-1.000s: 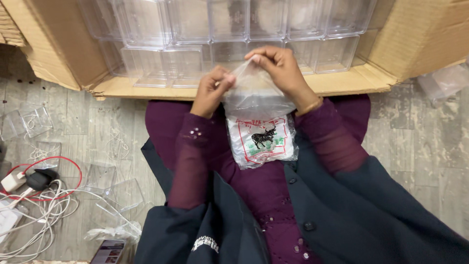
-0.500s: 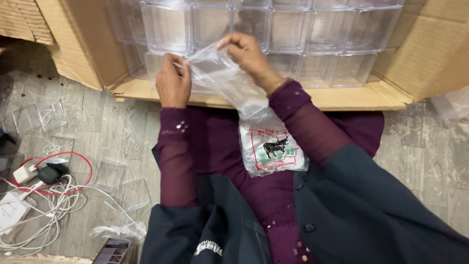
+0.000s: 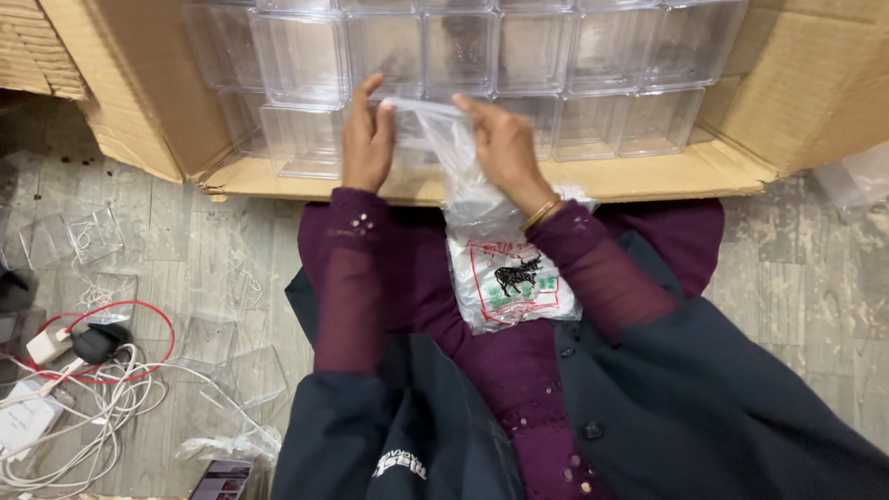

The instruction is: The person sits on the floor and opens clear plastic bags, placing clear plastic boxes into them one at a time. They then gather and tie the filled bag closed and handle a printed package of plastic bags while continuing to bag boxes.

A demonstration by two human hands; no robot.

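Seen from above, a person in a purple sleeved garment under a dark jacket holds a clear plastic bag (image 3: 482,241) up in front of an open cardboard box (image 3: 815,83). The left hand (image 3: 369,139) and the right hand (image 3: 500,139) each pinch the bag's top edge, one at either corner, with the mouth stretched between them. Compared with a moment ago, the hands sit further apart and higher, now level with the stacked clear plastic containers (image 3: 463,56) inside the box, and the bag's top is pulled flatter and wider. The bag hangs down from the hands to the lap, where its lower part shows a red-bordered print with a black animal figure. Whether anything is inside the bag cannot be told. To the left, on the grey floor (image 3: 796,278), lie several loose clear plastic lids (image 3: 83,231), a red cable (image 3: 139,310) and a tangle of white cables (image 3: 83,417) with a charger.
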